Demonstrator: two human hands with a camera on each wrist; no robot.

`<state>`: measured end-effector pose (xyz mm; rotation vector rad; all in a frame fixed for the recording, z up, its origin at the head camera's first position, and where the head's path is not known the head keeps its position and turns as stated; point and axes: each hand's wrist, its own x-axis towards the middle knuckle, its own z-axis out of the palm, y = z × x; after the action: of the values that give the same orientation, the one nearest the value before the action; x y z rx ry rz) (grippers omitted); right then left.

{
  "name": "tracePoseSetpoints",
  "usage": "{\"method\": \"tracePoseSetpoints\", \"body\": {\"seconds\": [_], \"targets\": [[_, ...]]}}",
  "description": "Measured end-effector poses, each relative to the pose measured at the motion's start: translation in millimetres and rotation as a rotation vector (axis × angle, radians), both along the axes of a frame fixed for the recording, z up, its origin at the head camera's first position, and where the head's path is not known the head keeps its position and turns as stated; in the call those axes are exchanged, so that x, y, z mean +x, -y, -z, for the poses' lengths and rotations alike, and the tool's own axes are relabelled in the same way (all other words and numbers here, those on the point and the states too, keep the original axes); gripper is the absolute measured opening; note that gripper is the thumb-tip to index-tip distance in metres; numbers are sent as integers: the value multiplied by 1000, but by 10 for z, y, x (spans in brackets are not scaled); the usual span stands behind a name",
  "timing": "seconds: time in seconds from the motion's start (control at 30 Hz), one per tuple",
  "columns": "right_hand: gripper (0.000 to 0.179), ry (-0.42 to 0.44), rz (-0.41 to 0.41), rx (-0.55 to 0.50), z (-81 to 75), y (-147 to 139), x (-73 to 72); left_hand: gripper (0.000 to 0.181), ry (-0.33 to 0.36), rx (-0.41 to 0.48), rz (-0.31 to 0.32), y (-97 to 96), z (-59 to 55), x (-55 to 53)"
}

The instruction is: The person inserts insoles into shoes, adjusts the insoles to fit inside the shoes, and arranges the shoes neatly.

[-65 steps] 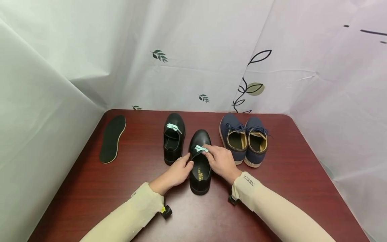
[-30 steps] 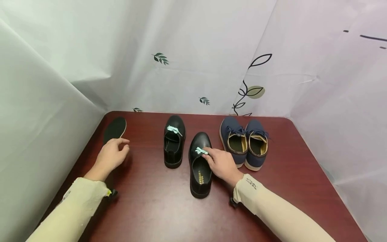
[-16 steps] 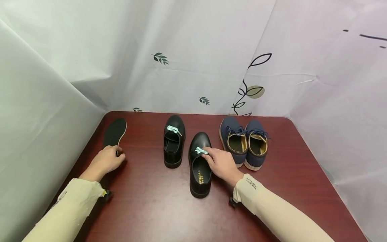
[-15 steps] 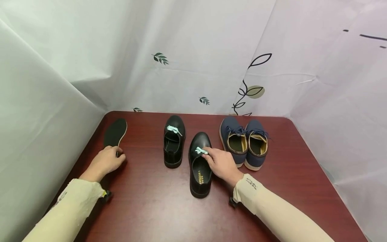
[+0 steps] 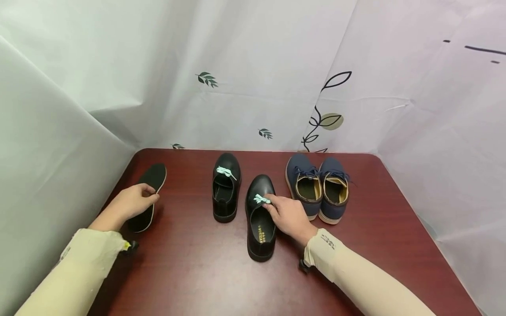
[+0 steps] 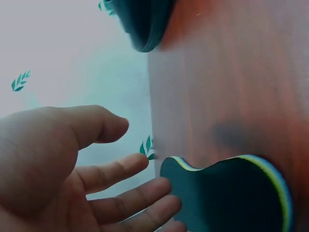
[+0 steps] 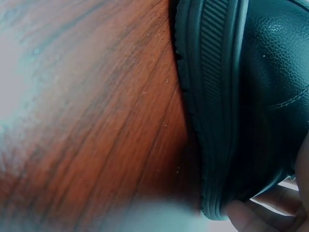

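Above the middle of a black insole at the table's left is my left hand. In the left wrist view its thumb and fingers are spread apart, with the fingertips near the edge of the insole; nothing shows between them. My right hand pinches a black leather shoe near its mint-green laces. The shoe stands upright, its toe pointing away. In the right wrist view, fingers lie against the shoe; most of that hand is hidden.
The other black shoe stands behind and left of the held one. A pair of navy shoes with tan linings stands to the right. The reddish-brown table meets a white curtain at its back and sides.
My left hand left the black shoe and reached left to the insole. The insole now lies slightly nearer to me, with the hand further up along it. My right hand stays on the shoe.
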<state>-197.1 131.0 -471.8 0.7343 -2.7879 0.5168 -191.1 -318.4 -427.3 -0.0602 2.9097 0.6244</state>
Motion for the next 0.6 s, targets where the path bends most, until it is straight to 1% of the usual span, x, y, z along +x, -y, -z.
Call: {"method": "tracePoseSetpoints", "body": {"seconds": [0.1, 0.2, 0.3, 0.37, 0.43, 0.5, 0.6], "targets": [[31, -11, -2, 4, -2, 17, 4, 58, -4, -21, -17, 60, 0, -82], [31, -18, 7, 15, -10, 14, 0, 72, -1, -44, -55, 106, 45, -181], [31, -6, 11, 19, -10, 14, 2, 88, 33, -54, -107, 146, 114, -242], [32, -1, 10, 20, -4, 17, 1, 94, 58, -57, -129, 164, 161, -266], [32, -1, 6, 16, -3, 21, 3, 95, 85, -69, -113, 173, 201, -282], [31, -6, 3, 14, -3, 25, 2, 92, 108, -84, -82, 168, 230, -291], [30, -18, 3, 20, -6, 22, -1, 87, 109, -112, -41, 146, 251, -298]]}}
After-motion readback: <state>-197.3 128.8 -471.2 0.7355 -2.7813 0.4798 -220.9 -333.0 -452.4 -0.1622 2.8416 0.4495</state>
